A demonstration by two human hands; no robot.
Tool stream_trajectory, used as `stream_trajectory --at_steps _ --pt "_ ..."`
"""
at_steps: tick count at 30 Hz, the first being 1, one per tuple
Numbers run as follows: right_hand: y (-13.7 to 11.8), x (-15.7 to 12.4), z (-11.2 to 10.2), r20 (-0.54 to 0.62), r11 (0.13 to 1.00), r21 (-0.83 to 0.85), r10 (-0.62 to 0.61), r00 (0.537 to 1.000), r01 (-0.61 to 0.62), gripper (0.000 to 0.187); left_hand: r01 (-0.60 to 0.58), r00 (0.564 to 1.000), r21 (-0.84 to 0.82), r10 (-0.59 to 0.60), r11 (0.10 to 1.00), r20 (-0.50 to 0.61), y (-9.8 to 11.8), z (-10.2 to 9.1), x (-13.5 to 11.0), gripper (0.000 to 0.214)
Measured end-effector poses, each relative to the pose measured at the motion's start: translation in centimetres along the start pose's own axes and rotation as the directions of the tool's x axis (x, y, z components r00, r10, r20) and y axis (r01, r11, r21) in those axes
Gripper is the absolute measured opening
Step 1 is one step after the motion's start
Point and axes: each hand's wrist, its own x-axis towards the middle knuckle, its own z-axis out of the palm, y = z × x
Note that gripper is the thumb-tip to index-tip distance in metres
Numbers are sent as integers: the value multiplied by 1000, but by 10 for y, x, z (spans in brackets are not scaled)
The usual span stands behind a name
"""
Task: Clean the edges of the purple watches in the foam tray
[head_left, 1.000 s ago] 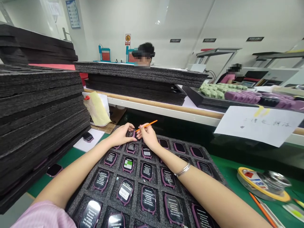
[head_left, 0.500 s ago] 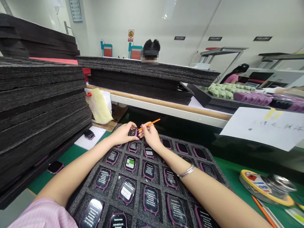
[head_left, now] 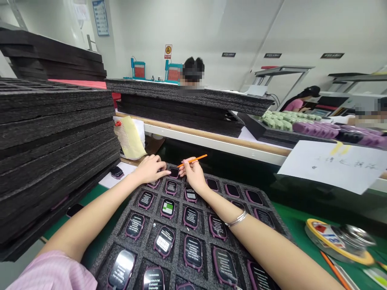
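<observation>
A black foam tray (head_left: 178, 241) lies before me, its square pockets filled with purple-framed smartwatches, many with lit text screens. My left hand (head_left: 150, 169) is over the far left corner of the tray, thumb and fingers apart; a watch beneath it is mostly hidden. Just right of its thumb, a dark-screened watch (head_left: 173, 173) sits in a far-row pocket. My right hand (head_left: 192, 171) is closed around a thin orange stick (head_left: 198, 158), whose lower end points left toward that watch. One watch (head_left: 167, 208) nearer me shows a green and white screen.
Tall foam stacks (head_left: 57, 161) rise on the left. Beside them, a watch (head_left: 116, 172) lies on white paper. A shelf (head_left: 211, 144) crosses behind, bearing more foam. At right are a tape roll (head_left: 338, 241) and a hanging paper sheet (head_left: 332, 165). Co-workers sit beyond.
My left hand has let go of the far-row watch and moved slightly left. That watch now rests in its pocket with a dark screen. The right hand still holds the orange stick.
</observation>
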Motion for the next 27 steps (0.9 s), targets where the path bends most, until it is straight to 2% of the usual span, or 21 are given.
stream_trajectory --at_steps 3,6,13,17,22,27 --pt "-5 -1 2 12 1000 0 -3 1000 3 35 -42 999 -21 42 999 29 -12 -12 -7 30" --pt "-11 2 10 62 1000 -3 21 998 -21 34 -74 997 -60 76 995 33 -20 -17 -13 30" --pt "-16 19 46 102 996 21 89 991 -92 35 -90 996 -116 87 989 -29 -24 -6 -14 26" --pt "-10 21 57 99 995 41 89 991 -93 35 -91 995 -142 84 986 -58 -23 -5 -15 23" --pt "-4 20 57 114 995 60 70 991 -77 35 -48 995 -213 29 976 -92 -25 -2 -19 23" --pt "-2 20 55 129 996 55 58 990 -65 35 57 984 -327 -109 943 -143 -31 6 -22 50"
